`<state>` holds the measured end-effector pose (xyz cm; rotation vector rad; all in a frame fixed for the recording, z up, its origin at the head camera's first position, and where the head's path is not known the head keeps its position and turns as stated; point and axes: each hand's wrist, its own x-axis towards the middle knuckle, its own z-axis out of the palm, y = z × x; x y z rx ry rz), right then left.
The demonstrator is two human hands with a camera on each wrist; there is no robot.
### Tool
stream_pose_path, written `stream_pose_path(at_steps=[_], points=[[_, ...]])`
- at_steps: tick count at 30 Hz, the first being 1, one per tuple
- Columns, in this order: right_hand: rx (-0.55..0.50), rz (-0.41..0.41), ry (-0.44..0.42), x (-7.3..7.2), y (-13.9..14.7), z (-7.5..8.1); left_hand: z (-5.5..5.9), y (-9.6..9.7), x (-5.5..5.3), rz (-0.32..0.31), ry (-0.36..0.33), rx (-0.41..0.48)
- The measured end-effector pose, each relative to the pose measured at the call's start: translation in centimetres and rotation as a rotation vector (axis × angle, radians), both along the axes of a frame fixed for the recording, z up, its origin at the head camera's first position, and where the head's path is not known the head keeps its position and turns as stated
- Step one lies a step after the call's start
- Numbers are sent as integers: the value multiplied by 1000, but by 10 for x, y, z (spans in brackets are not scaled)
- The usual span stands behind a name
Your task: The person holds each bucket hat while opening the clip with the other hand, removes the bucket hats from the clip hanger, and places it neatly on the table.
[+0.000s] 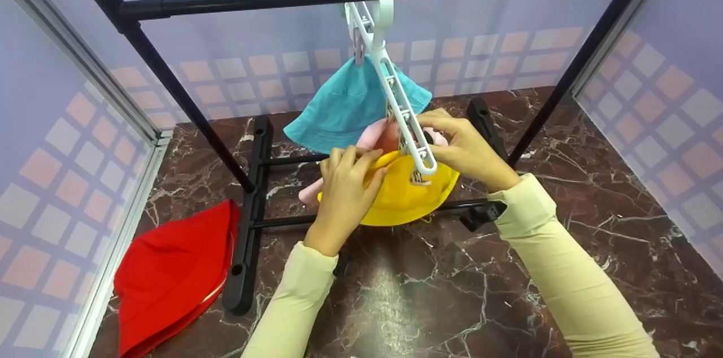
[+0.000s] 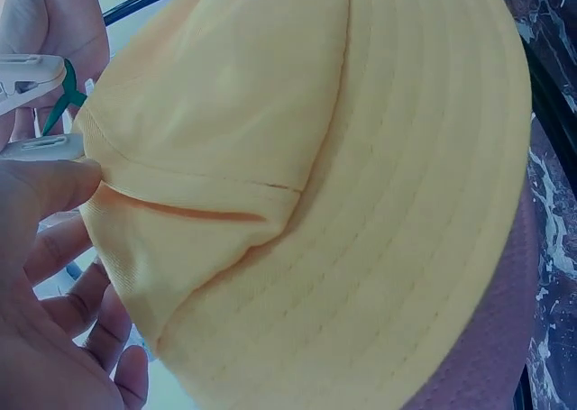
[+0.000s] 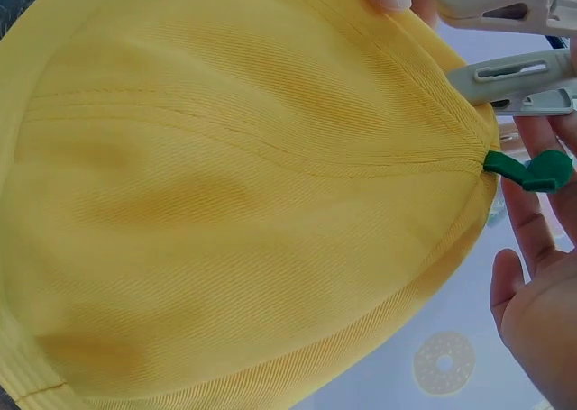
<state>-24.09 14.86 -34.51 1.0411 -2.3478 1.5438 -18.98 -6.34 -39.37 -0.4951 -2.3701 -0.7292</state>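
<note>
A yellow bucket hat (image 1: 415,200) hangs under the near end of a white clip hanger (image 1: 400,90). My left hand (image 1: 347,186) pinches the hat near its crown, thumb on the cloth in the left wrist view. My right hand (image 1: 471,149) is across the hanger, its fingers at a pale clothespin (image 3: 518,77) whose tip overlaps the crown; their tips are partly hidden. Beside that clothespin is a second clothespin (image 3: 505,4). A green stem-like tab (image 3: 541,168) sticks out from the crown. Behind the yellow hat, a pink hat (image 1: 373,133) shows in part.
The hanger hooks over a black rack's top bar (image 1: 254,1). A turquoise bucket hat (image 1: 350,101) hangs from its far half by a clothespin. On the dark marbled floor (image 1: 418,301), left of the rack's foot (image 1: 243,273), lies a red bucket hat (image 1: 175,273). Patterned walls surround the rack.
</note>
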Motion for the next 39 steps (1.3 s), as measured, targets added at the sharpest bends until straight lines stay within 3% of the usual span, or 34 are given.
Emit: stream_pose_path(at_steps=[13,26,39], points=[[-5,-6,105,1,-1,-4,-1,5,1,-18,-41,42],[-35,7,158,1,-4,-8,-5,5,0,-116,-49,143],[-49,5,224,3,-8,-8,-7,5,1,-131,-50,180]])
